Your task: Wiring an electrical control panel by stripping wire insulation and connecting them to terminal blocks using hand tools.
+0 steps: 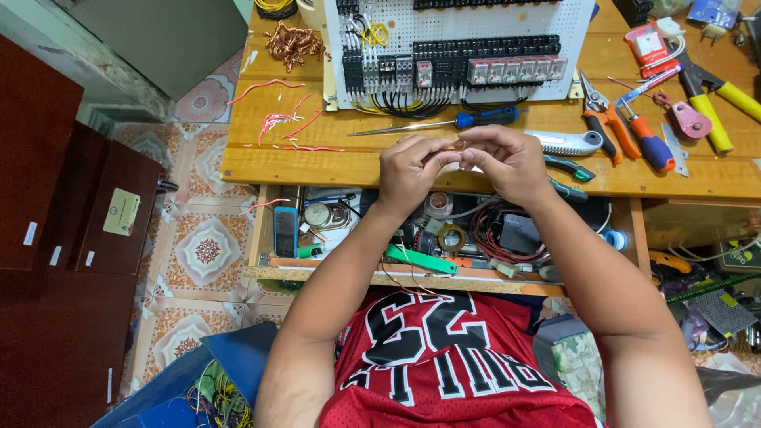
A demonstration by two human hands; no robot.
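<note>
Both hands meet over the front edge of a wooden workbench [333, 162]. My left hand [412, 170] and my right hand [507, 162] pinch a small bundle of copper wire [458, 145] between their fingertips. A thin copper strand [408, 273] trails down from the hands toward my lap. Just beyond the hands lies a blue-handled screwdriver [444, 123]. Behind that stands a white perforated panel [460, 47] with rows of black terminal blocks and relays.
An open drawer [444, 234] under the bench holds wire coils, tape rolls and a green tool. Pliers, cutters and screwdrivers [634, 131] lie at the right. Red wire scraps [281, 123] and a copper tangle [293, 41] lie at the left. Dark red cabinets [55, 206] stand on the tiled floor.
</note>
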